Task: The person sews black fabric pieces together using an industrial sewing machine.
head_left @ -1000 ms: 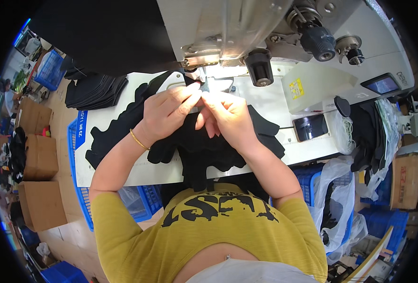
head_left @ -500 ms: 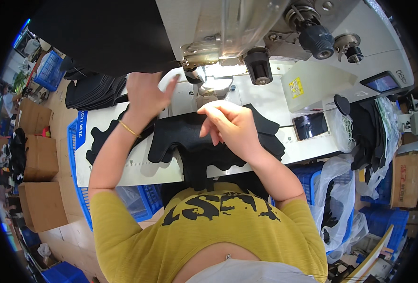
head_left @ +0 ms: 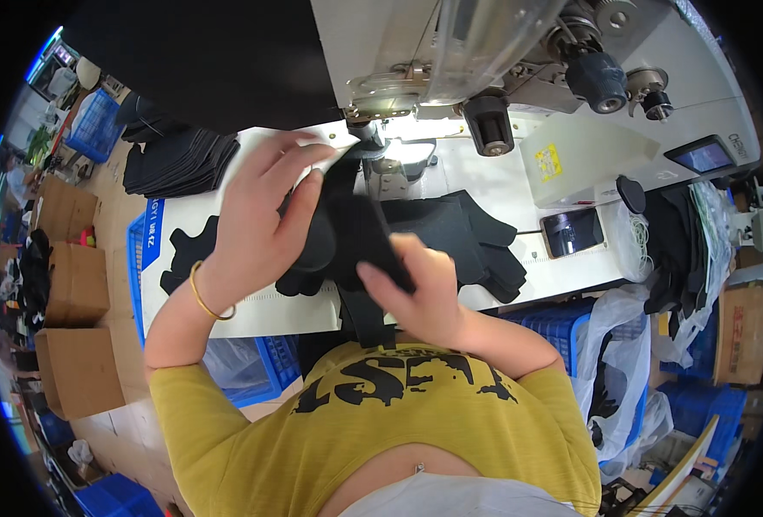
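Observation:
My right hand pinches a black fabric piece between thumb and fingers, in front of the sewing machine's needle area. The piece is slightly blurred and slants up toward the presser foot. To its left, my left hand, with a gold bangle at the wrist, is raised over the table, thumb and fingers apart beside the fabric. Under both hands lie more black cut pieces with wavy edges, some overhanging the table's front edge. Their overlapping outlines are partly hidden by my hands.
A stack of black pieces sits at the table's back left. At right lie a dark phone and a clear bag of thread. Blue baskets stand below the table; cardboard boxes line the floor at left.
My right hand has moved down and now grips a black fabric piece. The left hand has turned and come slightly lower. The fabric between the hands has been lifted and tilted.

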{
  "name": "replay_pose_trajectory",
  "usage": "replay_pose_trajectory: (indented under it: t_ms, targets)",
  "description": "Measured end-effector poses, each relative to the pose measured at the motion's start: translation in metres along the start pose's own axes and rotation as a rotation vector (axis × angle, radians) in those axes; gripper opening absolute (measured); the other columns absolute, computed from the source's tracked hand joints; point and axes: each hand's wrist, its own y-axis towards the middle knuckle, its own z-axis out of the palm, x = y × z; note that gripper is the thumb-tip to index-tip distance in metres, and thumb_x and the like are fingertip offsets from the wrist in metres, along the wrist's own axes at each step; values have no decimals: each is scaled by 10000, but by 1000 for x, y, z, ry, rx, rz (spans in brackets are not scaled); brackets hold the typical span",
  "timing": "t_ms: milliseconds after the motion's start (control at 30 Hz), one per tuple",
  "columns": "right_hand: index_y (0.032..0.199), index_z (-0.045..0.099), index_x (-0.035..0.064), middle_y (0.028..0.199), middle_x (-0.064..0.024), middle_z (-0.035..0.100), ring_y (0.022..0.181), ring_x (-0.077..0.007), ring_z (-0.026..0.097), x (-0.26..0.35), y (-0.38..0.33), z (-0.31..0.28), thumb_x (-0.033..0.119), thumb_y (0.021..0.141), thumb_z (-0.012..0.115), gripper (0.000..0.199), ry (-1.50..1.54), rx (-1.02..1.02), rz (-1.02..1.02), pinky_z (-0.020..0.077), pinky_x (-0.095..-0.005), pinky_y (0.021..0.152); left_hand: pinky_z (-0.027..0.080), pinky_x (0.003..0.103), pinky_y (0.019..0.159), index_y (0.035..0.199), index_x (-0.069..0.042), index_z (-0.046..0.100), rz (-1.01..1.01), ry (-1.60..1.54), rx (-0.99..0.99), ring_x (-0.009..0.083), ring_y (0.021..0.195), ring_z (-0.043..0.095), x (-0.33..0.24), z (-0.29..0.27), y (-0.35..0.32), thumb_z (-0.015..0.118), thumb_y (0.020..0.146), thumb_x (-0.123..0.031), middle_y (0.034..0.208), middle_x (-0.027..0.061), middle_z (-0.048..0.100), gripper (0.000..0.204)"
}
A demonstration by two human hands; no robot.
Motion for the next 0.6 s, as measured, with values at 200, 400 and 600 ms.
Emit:
replay_pose_trajectory:
  t_ms: [200,400,600]
  targets:
    - [1045,584,-10,827,-36,645,666,-73,617,-7,21,-7,147,954,582,182,643,21,507,516,-211,529,462,202,533,938,0,616,-732,-679,496,59,544,547,6,22,26,627,907,-155,665,-8,573,158]
    - [1180,554,-33,1040,-73,646,872,-94,623,-19,20,-2,108,951,575,270,886,2,490,527,-238,751,440,203,461,947,16,633,-846,-794,417,62,482,538,15,35,30,643,882,-193,660,4,578,218]
    - [1211,532,-40,1042,-81,647,857,-114,636,-18,27,-2,96,948,576,299,939,-6,500,540,-258,745,422,203,458,928,16,651,-982,-724,466,59,511,535,14,32,40,643,876,-199,706,10,603,221]
